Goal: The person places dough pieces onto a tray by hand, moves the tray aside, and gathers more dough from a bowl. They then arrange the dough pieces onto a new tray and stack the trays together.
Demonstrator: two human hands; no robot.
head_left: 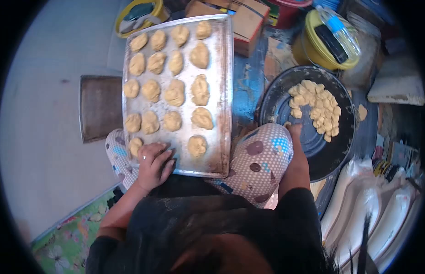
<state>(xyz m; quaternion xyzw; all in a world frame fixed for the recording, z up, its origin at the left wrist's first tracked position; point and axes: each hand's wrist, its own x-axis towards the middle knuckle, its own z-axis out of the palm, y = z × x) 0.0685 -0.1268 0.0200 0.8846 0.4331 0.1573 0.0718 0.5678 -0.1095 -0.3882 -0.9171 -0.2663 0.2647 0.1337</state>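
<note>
My left hand (155, 163) lies palm down over the near edge of a metal baking tray (185, 160), its fingers slightly bent and apart. A ring shows on one finger. What lies under the palm is hidden. Beside this hand is a yellowish lump of dough (135, 146); several more sit in rows across the tray, which rests on my lap. My right hand (293, 131) is at the near left rim of a wide black basin (342, 137), its fingers mostly hidden behind my knee. Small dough pieces (318, 108) are heaped inside the basin.
A yellow bucket (308, 43) beyond the basin carries a plastic bottle (342, 32) and a dark phone-like object (330, 43). Cardboard boxes (249, 23) and another yellow bucket (153, 13) stand behind the tray. White filled sacks (363, 214) lie at right.
</note>
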